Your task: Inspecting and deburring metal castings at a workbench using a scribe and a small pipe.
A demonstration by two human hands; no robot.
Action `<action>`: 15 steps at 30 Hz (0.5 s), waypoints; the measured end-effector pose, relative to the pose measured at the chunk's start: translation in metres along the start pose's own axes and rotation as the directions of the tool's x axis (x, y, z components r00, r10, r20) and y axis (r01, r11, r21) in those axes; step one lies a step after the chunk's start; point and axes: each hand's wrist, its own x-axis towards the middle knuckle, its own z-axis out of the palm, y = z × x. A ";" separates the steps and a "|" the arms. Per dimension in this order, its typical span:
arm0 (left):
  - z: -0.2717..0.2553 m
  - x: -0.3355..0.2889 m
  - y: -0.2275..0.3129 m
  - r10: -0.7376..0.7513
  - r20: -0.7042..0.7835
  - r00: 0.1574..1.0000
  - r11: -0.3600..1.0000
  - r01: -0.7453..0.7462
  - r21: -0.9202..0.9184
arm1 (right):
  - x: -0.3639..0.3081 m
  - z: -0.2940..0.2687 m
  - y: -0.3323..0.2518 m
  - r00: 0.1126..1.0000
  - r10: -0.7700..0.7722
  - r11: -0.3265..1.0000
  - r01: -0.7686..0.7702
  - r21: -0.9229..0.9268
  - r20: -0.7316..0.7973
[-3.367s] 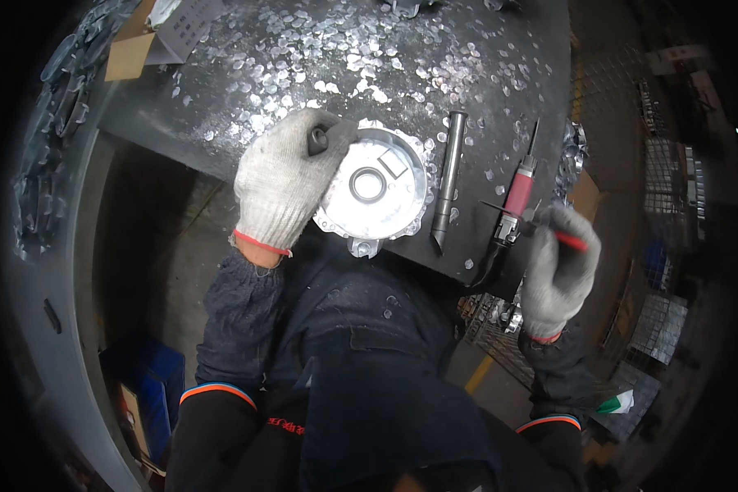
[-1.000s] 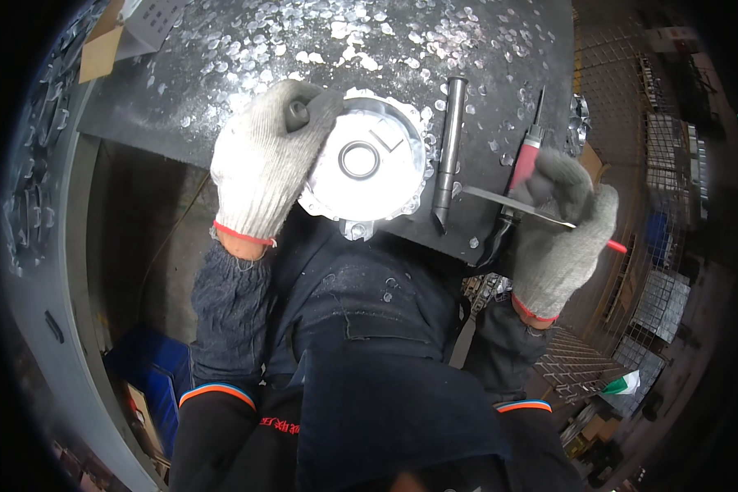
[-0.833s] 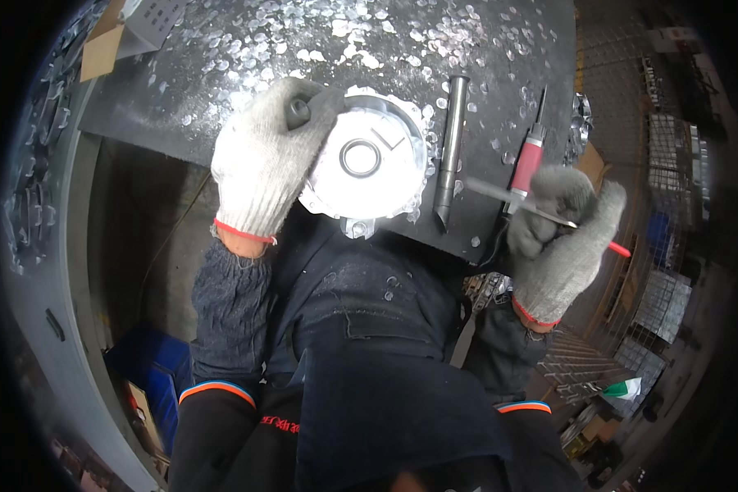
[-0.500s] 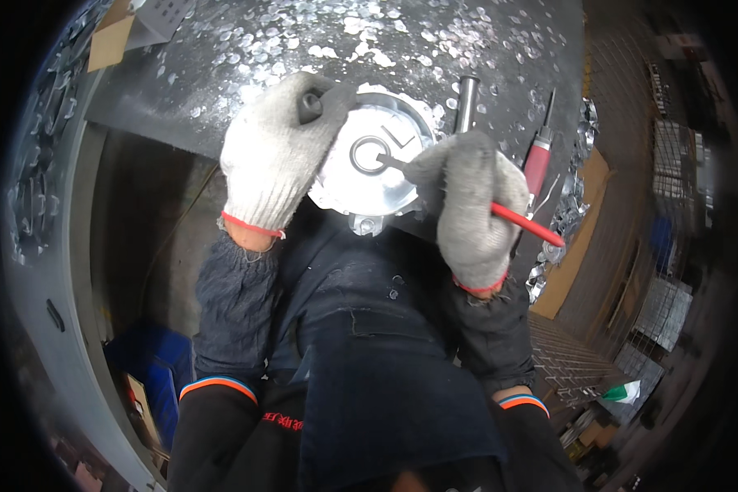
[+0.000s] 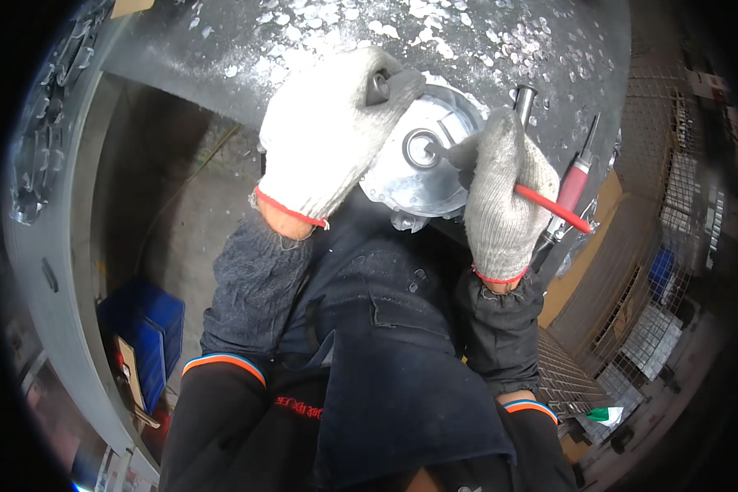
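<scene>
A round, shiny metal casting (image 5: pixel 459 111) lies on the bench, with a raised ring (image 5: pixel 422 149) near its middle. My left hand (image 5: pixel 336 123), in a pale knitted glove, is closed at the casting's upper left rim. Its fingers curl round a dark, round-ended metal post (image 5: pixel 377 88), mostly hidden. In my gloved right hand (image 5: pixel 504 197) is a slim hand tool with a red handle (image 5: pixel 553 209). The tool's dark tip (image 5: pixel 436 151) reaches to the ring's opening; whether it touches there I cannot tell.
A metal cylinder (image 5: pixel 525 102) stands just beyond my right hand. Right of it lies a pointed tool with a red grip (image 5: pixel 573 187). Metal flakes (image 5: pixel 500 41) litter the dark bench (image 5: pixel 180 61). A blue bin (image 5: pixel 143 328) is below left, wire mesh cages (image 5: pixel 631 328) to the right.
Bench, casting and both hands have shifted rightward in the picture together. The red-handled tool stays in my right hand, its tip still at the ring. My left hand keeps its grip.
</scene>
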 end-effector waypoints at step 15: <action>0.001 -0.001 -0.001 -0.038 0.016 0.999 0.999 0.039 -0.020 | 0.007 0.002 0.010 0.995 -0.095 0.994 0.096 -0.058 0.009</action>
